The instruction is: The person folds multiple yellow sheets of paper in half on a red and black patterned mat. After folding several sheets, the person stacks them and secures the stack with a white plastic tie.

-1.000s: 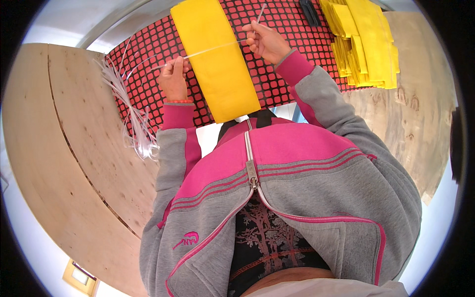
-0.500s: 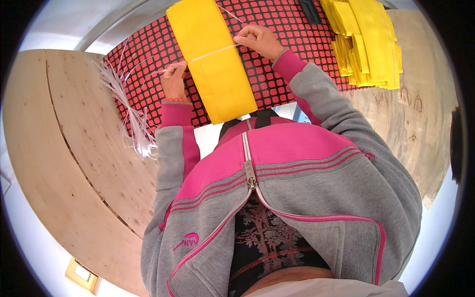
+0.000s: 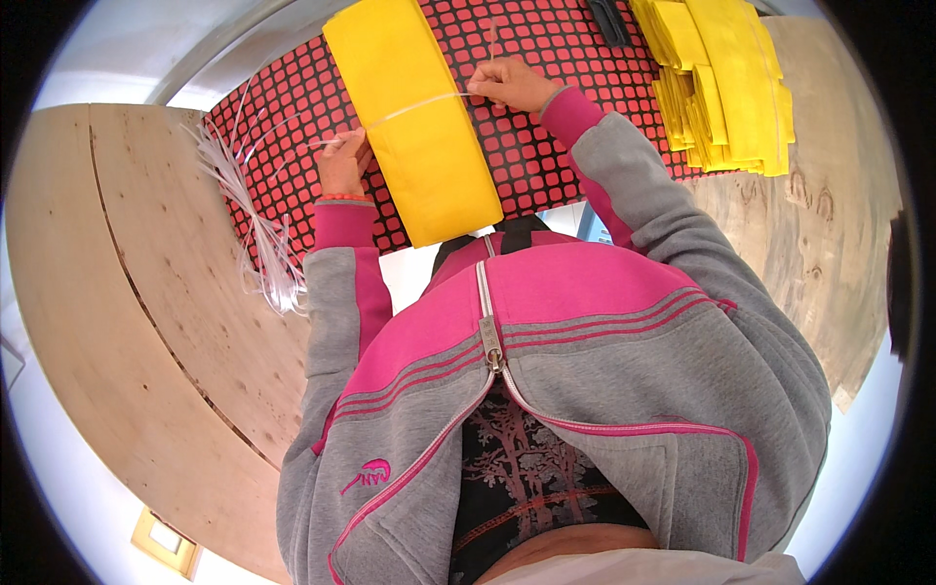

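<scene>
A flat yellow folded bundle, apparently fabric, lies lengthwise before me on a red and black checked cloth. Across its upper half runs a thin white plastic strip. My left hand is closed at the bundle's left edge, pinching the strip, with a loose end sticking out to the left. On the other side my right hand pinches the strip just off the right edge, and a tail of it rises above the fingers. The strip looks taut between both hands. Its underside run is hidden beneath the bundle.
A stack of yellow folded bundles sits at the far right, with a strip along it. A dark object lies left of that stack. Loose white strips hang over the cloth's left edge. Wooden boards flank the cloth.
My right hand has shifted slightly right and down, and the strip's tail now stands upright above it. The yellow bundle has slid a little to the left.
</scene>
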Demonstrator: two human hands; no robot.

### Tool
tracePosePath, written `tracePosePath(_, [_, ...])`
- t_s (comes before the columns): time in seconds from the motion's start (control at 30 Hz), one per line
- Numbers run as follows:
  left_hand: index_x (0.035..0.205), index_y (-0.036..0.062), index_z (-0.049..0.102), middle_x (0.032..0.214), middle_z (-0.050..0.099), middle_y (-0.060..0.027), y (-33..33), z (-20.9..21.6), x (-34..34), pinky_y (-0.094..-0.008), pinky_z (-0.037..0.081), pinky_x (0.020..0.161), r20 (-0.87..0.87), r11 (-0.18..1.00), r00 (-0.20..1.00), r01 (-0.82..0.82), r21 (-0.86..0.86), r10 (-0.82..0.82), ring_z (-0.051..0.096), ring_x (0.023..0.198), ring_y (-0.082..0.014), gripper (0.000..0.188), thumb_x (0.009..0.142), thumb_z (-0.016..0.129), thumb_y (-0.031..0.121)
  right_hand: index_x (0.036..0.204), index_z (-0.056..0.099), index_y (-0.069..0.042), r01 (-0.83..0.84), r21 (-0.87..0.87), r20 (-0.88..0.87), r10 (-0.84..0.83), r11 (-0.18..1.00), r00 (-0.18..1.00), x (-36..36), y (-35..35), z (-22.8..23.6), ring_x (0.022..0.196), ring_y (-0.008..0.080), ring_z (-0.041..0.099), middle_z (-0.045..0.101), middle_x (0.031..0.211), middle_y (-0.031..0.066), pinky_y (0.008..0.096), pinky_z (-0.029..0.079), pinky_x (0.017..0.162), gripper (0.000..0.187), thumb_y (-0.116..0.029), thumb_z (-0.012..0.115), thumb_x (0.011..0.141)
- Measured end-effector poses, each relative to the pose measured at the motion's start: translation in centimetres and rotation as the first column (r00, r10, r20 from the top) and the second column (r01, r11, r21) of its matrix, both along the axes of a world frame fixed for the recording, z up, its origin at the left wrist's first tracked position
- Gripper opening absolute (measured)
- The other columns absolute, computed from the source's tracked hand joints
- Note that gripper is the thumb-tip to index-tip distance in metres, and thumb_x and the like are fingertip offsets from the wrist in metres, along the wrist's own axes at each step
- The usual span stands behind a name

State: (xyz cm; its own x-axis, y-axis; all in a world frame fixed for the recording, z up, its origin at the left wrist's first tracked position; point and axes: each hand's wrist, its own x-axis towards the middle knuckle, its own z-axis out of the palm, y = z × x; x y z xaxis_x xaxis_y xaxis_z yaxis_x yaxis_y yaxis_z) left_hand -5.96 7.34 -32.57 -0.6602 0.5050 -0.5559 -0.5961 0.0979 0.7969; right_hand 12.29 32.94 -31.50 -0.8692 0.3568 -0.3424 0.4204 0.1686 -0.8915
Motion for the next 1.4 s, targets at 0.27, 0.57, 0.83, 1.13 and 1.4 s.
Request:
tracePosePath(0.27, [0.096, 0.0029, 0.061, 0.096, 0.067, -0.0081, 0.2, 0.3, -0.3, -0.0301, 0.052, 0.077, 0.016, 0.997, 1.000, 0.026, -0.079, -0.025, 0.065, 0.085, -0.0177, 0.013, 0.092, 0.057, 0.015, 0.082, 0.064, -0.005, 0.038, 0.157, -0.189, -0.008, 0.987, 0.982, -1.0, -1.5, -0.6, 0.063, 0.0113, 0.056, 0.063, 0.074, 0.0001, 0.0303, 0.045, 0.056, 0.030, -0.033, 0.061, 0.090])
tracePosePath(0.57, [0.096, -0.0007, 0.061, 0.092, 0.066, -0.0080, 0.4, -0.3, -0.3, -0.0286, 0.053, 0.078, 0.014, 0.995, 0.999, 0.051, -0.088, -0.050, 0.065, 0.081, -0.0172, 0.014, 0.091, 0.058, 0.012, 0.086, 0.063, -0.005, -0.164, -0.037, -0.001, 0.164, 0.986, 0.986, 0.1, 0.5, 1.5, 0.064, 0.0089, 0.053, 0.060, 0.074, 0.0002, 0.0255, 0.043, 0.058, 0.022, -0.027, 0.065, 0.088])
tracePosePath(0.83, [0.096, 0.0018, 0.060, 0.092, 0.067, -0.0067, 1.4, 0.3, 0.0, -0.0291, 0.051, 0.073, -0.008, 0.983, 1.000, 0.017, -0.185, -0.019, 0.064, 0.080, -0.0164, 0.014, 0.093, 0.055, 0.014, 0.081, 0.063, -0.005, -0.097, 0.504, -0.059, 0.146, 0.858, 0.988, -1.1, -0.7, -0.9, 0.067, 0.0163, 0.059, 0.064, 0.073, 0.0042, 0.0330, 0.046, 0.061, 0.021, -0.025, 0.065, 0.086])
tracePosePath(1.13, [0.099, 0.0031, 0.056, 0.096, 0.063, -0.0070, 1.8, -0.1, -0.9, -0.0298, 0.051, 0.076, 0.083, 0.978, 0.984, 0.167, -0.126, -0.157, 0.063, 0.088, -0.0184, 0.014, 0.091, 0.053, 0.014, 0.077, 0.061, -0.003, 0.023, 0.082, 0.007, -0.024, 0.996, 1.000, -1.7, -1.0, -0.3, 0.065, 0.0146, 0.058, 0.064, 0.072, 0.0046, 0.0314, 0.047, 0.060, 0.023, -0.023, 0.065, 0.086])
tracePosePath(1.4, [0.092, 0.0038, 0.061, 0.084, 0.064, -0.0033, 2.4, -0.1, -0.1, -0.0262, 0.049, 0.067, 0.024, 0.994, 1.000, -0.011, -0.106, 0.014, 0.061, 0.074, -0.0146, 0.014, 0.093, 0.054, 0.015, 0.075, 0.061, -0.002, 0.095, -0.003, 0.002, -0.095, 0.995, 0.995, -1.7, -1.4, -1.4, 0.065, 0.0134, 0.060, 0.064, 0.071, 0.0060, 0.0297, 0.048, 0.060, 0.025, -0.025, 0.065, 0.085])
